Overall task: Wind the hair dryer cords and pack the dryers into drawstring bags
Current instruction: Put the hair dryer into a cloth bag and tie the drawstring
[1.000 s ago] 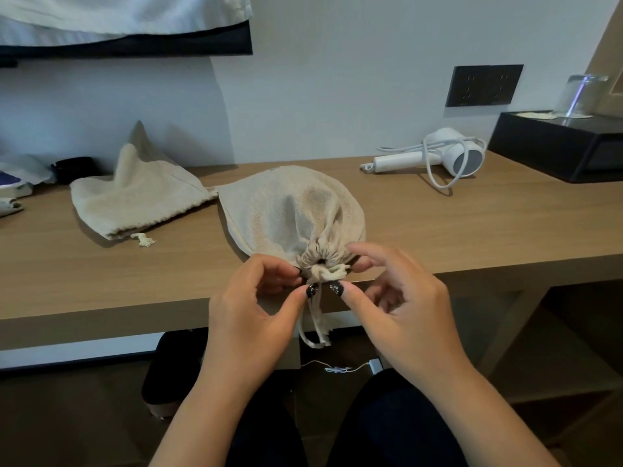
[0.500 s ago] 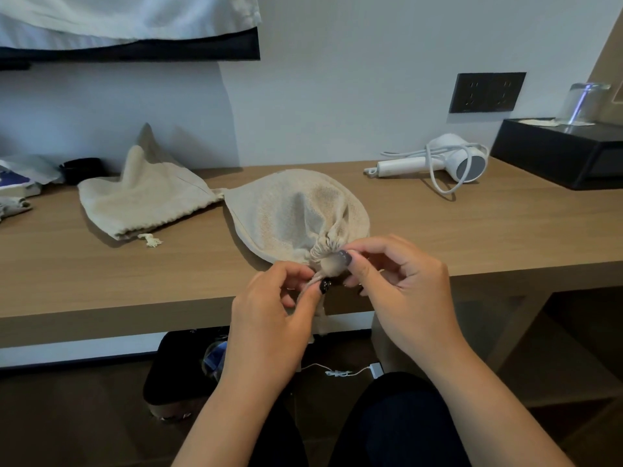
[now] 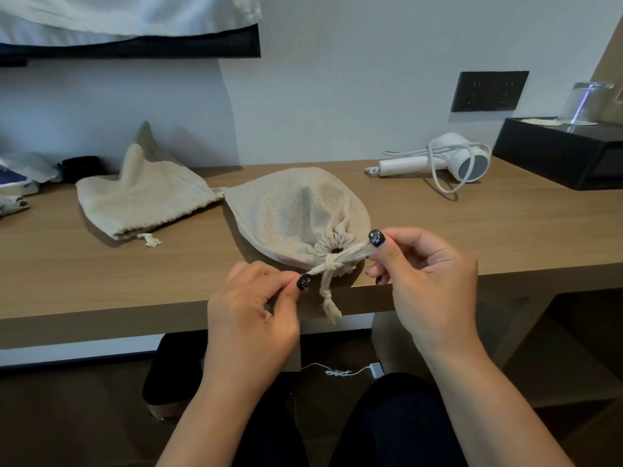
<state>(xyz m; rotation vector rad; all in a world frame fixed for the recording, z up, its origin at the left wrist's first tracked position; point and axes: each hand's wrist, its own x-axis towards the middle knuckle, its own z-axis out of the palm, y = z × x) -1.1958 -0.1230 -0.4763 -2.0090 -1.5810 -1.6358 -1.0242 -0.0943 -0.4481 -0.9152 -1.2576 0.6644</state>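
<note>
From my head view, my left hand [image 3: 251, 308] pinches one strand of the drawstring [image 3: 332, 261] between thumb and forefinger, and my right hand [image 3: 428, 278] pinches the other strand the same way, its remaining fingers curled loosely. The knot sits between my two pinches, a little nearer the left one, and the cord runs in a line from my left fingertips up and across to my right, so I judge the tightening pull goes outward along that line. A knotted, frayed tail hangs down from the knot, over the edge of the wooden desk [image 3: 472, 230]. Just beyond the knot lies the filled drawstring bag [image 3: 293, 210], its gathered mouth facing my fingers and its bulk stretching away from them. Farther off past my left hand lies a second bag [image 3: 145, 200], flat and unfilled. Well beyond my right hand the white hair dryer [image 3: 441, 160] lies handle leftward, cord looped loosely around it, so the right hand is nearer for fetching it.
</note>
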